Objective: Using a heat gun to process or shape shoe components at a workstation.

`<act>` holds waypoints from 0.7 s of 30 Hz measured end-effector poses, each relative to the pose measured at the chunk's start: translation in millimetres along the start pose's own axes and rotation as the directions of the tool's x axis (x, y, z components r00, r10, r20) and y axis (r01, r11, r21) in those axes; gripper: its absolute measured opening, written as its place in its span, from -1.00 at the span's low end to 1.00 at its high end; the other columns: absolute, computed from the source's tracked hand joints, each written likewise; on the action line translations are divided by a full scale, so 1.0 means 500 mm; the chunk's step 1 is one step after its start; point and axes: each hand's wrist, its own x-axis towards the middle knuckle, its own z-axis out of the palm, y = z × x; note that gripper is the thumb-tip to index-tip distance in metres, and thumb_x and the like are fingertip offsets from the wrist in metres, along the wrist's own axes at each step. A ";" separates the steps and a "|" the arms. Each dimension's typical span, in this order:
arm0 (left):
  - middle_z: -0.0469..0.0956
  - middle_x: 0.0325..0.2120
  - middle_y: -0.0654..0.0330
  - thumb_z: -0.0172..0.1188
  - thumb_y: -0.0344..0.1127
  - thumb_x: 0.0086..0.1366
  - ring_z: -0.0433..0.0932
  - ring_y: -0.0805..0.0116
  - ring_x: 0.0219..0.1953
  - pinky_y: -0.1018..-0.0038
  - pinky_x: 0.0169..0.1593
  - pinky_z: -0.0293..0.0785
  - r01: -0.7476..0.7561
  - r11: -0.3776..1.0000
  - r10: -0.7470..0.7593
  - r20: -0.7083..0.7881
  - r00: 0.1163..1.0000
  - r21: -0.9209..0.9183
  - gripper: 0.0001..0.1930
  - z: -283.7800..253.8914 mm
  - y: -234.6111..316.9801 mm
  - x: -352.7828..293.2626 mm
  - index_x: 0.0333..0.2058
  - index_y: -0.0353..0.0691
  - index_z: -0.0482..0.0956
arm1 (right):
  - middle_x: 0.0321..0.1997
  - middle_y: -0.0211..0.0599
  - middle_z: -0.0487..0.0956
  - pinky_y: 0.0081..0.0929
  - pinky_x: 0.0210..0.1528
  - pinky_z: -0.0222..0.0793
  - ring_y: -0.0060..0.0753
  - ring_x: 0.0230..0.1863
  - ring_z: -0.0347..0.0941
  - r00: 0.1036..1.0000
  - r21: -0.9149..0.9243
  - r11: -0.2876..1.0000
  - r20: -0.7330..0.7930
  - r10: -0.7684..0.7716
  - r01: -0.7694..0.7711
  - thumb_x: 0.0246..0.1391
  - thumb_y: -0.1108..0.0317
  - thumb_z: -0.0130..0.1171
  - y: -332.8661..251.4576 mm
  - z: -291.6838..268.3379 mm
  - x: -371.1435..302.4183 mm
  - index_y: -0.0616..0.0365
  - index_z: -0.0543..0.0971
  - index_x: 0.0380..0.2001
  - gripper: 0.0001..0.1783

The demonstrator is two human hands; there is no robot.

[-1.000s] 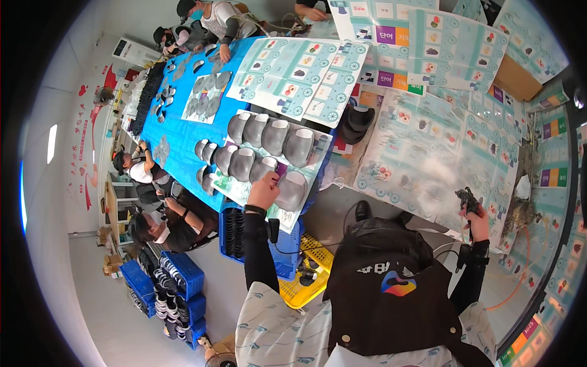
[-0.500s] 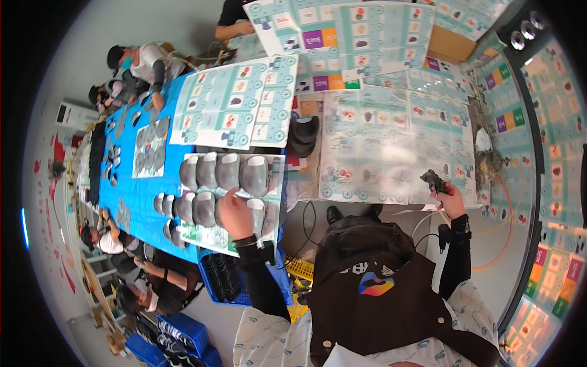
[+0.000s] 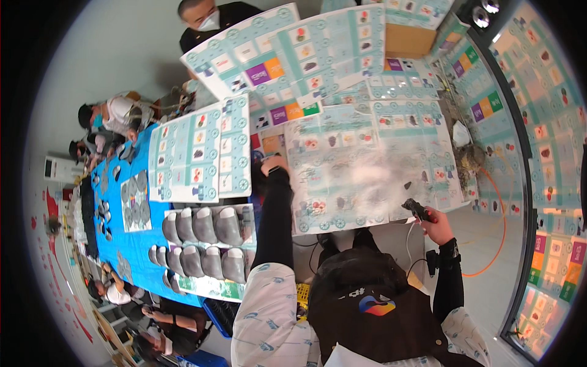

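Observation:
My right hand (image 3: 438, 227) grips a small black spray gun (image 3: 418, 210) over the near right edge of the work table (image 3: 367, 177). A thin pale hose trails below it. My left arm stretches forward, and my left hand (image 3: 274, 164) is at the gap between the work table and a leaning printed board (image 3: 199, 150). Dark curved pieces are there, mostly hidden by my sleeve; my fingers are too covered to read. Left of my forearm, grey shoe uppers (image 3: 203, 225) with pale openings stand in two rows on a printed sheet.
A blue-covered table (image 3: 125, 251) runs off to the left with more grey pieces and several people along it. Large printed boards (image 3: 330, 52) lean at the back, with a masked person (image 3: 232, 18) behind. An orange hose (image 3: 502, 226) loops at the right. A blue crate (image 3: 217, 315) stands below.
My left hand has left the rows of grey uppers and reached forward to the dark pieces. The view has shifted. My right hand still holds the spray gun.

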 end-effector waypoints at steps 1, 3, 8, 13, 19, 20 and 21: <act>0.69 -0.10 0.09 -0.05 -0.15 0.41 0.68 0.11 -0.04 0.21 -0.12 0.63 -0.057 0.997 0.048 0.139 0.989 0.059 -0.65 -0.036 0.038 -0.015 -0.12 -0.10 0.71 | -0.45 -0.43 0.60 -0.58 -0.56 0.32 -0.66 -0.59 0.38 0.999 0.015 0.999 -0.040 0.030 -0.030 0.01 0.52 0.28 0.023 -0.015 -0.004 0.25 0.57 -0.17 -0.74; 0.70 -0.20 0.13 0.03 -0.13 0.36 0.70 0.09 -0.17 0.18 -0.22 0.63 -0.019 0.998 0.018 0.020 1.000 0.063 -0.70 -0.064 0.005 -0.049 -0.23 -0.10 0.71 | -0.49 -0.41 0.56 -0.51 -0.57 0.29 -0.63 -0.61 0.37 0.999 -0.085 0.996 -0.006 -0.036 0.035 0.02 0.51 0.29 0.032 -0.038 0.009 0.28 0.55 -0.17 -0.73; 0.55 -0.50 0.11 0.17 -0.10 0.22 0.61 0.04 -0.42 0.10 -0.41 0.56 -0.340 0.940 0.310 -0.397 0.864 -0.005 -0.75 -0.180 0.219 -0.286 -0.50 -0.15 0.52 | -0.49 -0.09 0.54 -0.28 -0.40 0.37 -0.14 -0.51 0.49 0.986 -0.173 0.984 -0.149 -0.075 0.048 0.01 0.39 0.28 0.073 -0.081 0.049 0.25 0.54 -0.15 -0.69; 0.52 -0.56 0.15 0.18 -0.12 0.19 0.59 0.05 -0.51 0.09 -0.44 0.54 -0.384 0.923 0.361 -0.333 0.871 -0.002 -0.76 -0.032 0.363 -0.476 -0.54 -0.12 0.50 | -0.39 0.13 0.55 -0.11 -0.20 0.40 0.28 -0.24 0.49 0.992 -0.350 0.935 -0.090 -0.089 0.053 0.02 0.29 0.18 0.055 -0.093 0.123 0.25 0.53 -0.16 -0.67; 0.55 -0.47 0.07 0.20 0.04 0.26 0.61 -0.02 -0.40 0.03 -0.33 0.54 -0.381 0.912 0.388 0.021 0.921 -0.155 -0.64 0.059 0.453 -0.552 -0.43 -0.17 0.53 | -0.44 0.04 0.54 -0.16 -0.23 0.39 0.17 -0.33 0.49 0.998 -0.188 0.982 -0.037 -0.042 0.034 0.03 0.28 0.19 0.073 -0.101 0.143 0.26 0.53 -0.15 -0.66; 0.56 -0.41 0.02 0.22 0.08 0.26 0.60 -0.06 -0.31 0.03 -0.25 0.52 -0.344 0.897 0.327 -0.107 0.939 -0.279 -0.59 0.034 0.462 -0.558 -0.37 -0.21 0.52 | -0.47 0.00 0.53 -0.19 -0.25 0.39 0.12 -0.37 0.49 0.997 -0.140 0.989 -0.058 -0.059 0.050 0.04 0.27 0.20 0.087 -0.104 0.141 0.26 0.53 -0.14 -0.65; 0.56 -0.35 -0.04 0.23 0.12 0.26 0.59 -0.09 -0.23 0.04 -0.17 0.51 -0.316 0.860 0.245 -0.220 0.944 -0.400 -0.54 0.002 0.464 -0.567 -0.31 -0.25 0.51 | -0.47 0.00 0.53 -0.19 -0.25 0.39 0.12 -0.37 0.49 0.997 -0.137 0.990 -0.068 -0.042 0.033 0.04 0.27 0.20 0.093 -0.109 0.133 0.26 0.53 -0.14 -0.65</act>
